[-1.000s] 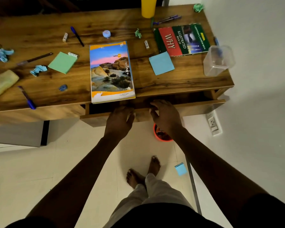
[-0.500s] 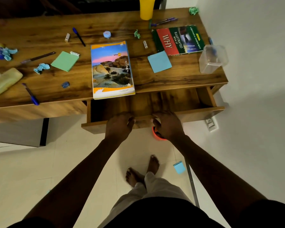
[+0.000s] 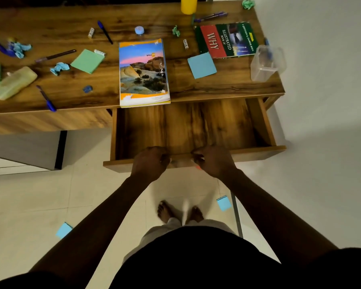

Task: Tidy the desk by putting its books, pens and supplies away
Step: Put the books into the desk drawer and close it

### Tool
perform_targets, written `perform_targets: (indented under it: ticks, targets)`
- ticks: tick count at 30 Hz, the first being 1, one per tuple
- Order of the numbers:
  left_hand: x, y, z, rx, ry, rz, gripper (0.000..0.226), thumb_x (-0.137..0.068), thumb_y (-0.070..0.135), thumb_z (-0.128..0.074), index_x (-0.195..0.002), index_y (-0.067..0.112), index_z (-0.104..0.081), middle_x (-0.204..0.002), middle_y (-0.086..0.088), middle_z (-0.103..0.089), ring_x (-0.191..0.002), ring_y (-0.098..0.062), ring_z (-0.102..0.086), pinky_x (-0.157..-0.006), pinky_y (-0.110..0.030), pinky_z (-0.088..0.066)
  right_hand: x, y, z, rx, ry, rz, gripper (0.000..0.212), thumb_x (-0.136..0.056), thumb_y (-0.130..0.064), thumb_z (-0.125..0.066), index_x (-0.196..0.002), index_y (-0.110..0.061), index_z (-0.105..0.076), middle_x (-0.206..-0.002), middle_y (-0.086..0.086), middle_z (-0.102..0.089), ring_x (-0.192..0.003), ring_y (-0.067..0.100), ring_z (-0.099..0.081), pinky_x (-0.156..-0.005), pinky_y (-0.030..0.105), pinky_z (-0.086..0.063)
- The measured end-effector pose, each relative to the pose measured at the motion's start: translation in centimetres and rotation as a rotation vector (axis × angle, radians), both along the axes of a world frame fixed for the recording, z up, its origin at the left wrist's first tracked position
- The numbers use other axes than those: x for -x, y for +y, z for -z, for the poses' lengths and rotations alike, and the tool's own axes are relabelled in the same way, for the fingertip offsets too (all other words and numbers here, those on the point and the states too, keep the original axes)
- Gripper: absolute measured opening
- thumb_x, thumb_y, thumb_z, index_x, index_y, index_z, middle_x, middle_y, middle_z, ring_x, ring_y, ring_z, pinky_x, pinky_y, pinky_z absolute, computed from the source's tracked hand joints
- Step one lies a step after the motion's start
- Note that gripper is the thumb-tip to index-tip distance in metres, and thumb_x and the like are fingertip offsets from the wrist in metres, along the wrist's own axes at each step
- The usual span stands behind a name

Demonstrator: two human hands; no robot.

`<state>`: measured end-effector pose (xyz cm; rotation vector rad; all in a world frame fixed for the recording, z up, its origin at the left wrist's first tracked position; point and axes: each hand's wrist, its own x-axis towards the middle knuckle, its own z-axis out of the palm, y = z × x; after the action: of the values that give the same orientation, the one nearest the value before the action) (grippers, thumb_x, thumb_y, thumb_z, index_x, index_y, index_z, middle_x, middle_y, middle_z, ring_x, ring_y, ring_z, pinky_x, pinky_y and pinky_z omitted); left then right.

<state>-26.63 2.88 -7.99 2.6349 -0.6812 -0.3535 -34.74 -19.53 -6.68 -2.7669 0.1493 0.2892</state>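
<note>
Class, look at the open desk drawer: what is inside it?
The drawer shows only its bare wooden floor; no books, pens or supplies are visible. Its back part lies hidden under the desktop, and both hands cover part of its front edge.

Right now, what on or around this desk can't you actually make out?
- Yellow cup, head view: top cut off by the frame edge.
- Clear container: contents blurred.
- Orange object below the drawer: hidden by the right hand.
- Left hand: fingertips hidden over the drawer front.
</note>
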Motion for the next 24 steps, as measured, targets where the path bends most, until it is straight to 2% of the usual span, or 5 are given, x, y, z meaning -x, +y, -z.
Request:
perform_targets:
  ticks: [6, 11, 19, 24]
  targets:
    - [2.3, 0.4, 0.0, -0.017, 0.009, -0.059, 0.027, -0.091, 0.047, -0.060, -0.108, 0.032, -0.076, -0.109, 0.008, -0.075, -0.098, -0.019, -0.070, -0.082, -0.034, -0.057, 1.7, 0.0, 0.3, 0.010, -0.015, -0.025, 0.033, -0.093, -0.055, -0.058, -0.109, -0.032, -0.076, -0.094, -0.001, -0.077, -0.090, 0.025, -0.071, -0.076, 0.035, -0.057]
    - [3.1, 0.5, -0.4, -0.065, 0.062, -0.050, 0.027, -0.095, 0.047, -0.061, -0.114, 0.033, -0.074, -0.115, 0.007, -0.074, -0.103, -0.020, -0.068, -0.083, -0.032, -0.054, 2.8, -0.4, 1.0, 0.033, -0.049, -0.086, 0.030, -0.095, -0.053, -0.057, -0.107, -0.031, -0.075, -0.092, -0.002, -0.076, -0.087, 0.022, -0.070, -0.071, 0.029, -0.050]
    - [3.8, 0.4, -0.6, -0.086, 0.074, -0.068, 0.028, -0.095, 0.049, -0.060, -0.112, 0.032, -0.074, -0.112, 0.009, -0.074, -0.098, -0.016, -0.069, -0.079, -0.029, -0.054, 2.5, -0.9, 1.1, -0.004, -0.039, -0.110, 0.028, -0.094, -0.050, -0.063, -0.105, -0.028, -0.077, -0.096, -0.002, -0.077, -0.091, 0.021, -0.070, -0.081, 0.034, -0.055]
    - [2.9, 0.1, -0.9, -0.100, 0.132, -0.041, 0.021, -0.095, 0.041, -0.062, -0.106, 0.029, -0.075, -0.105, 0.006, -0.074, -0.091, -0.016, -0.068, -0.071, -0.024, -0.049, 1.1, -1.0, 0.8, -0.059, 0.133, -0.090, 0.032, -0.089, -0.052, -0.069, -0.111, -0.030, -0.075, -0.107, -0.004, -0.076, -0.100, 0.021, -0.069, -0.088, 0.036, -0.055]
